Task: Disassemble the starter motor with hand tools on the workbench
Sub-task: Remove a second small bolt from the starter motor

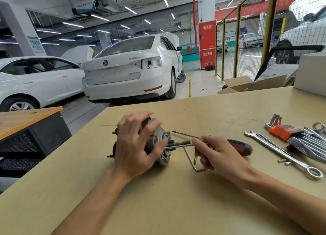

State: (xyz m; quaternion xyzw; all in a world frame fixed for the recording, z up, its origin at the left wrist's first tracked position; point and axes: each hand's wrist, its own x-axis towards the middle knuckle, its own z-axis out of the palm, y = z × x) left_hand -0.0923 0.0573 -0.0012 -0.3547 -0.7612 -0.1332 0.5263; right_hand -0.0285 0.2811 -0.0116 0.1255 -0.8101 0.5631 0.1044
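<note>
The starter motor (161,137) lies on its side on the tan workbench (176,199), its grey flanged end facing right. My left hand (135,146) rests over the motor body, fingers spread and curved around the flange. My right hand (215,153) pinches the pinion shaft (180,144) that sticks out of the flange to the right. A bent metal rod (191,161) lies below the shaft, partly hidden by my right hand. A screwdriver (236,144) with a black and red handle lies behind my right hand, tip pointing left.
A long combination wrench (282,152) lies to the right with two small bolts (284,161) beside it. An orange hex-key holder (280,131) and several more wrenches (310,143) sit at the right edge. A white box (312,72) stands back right. White cars are parked beyond.
</note>
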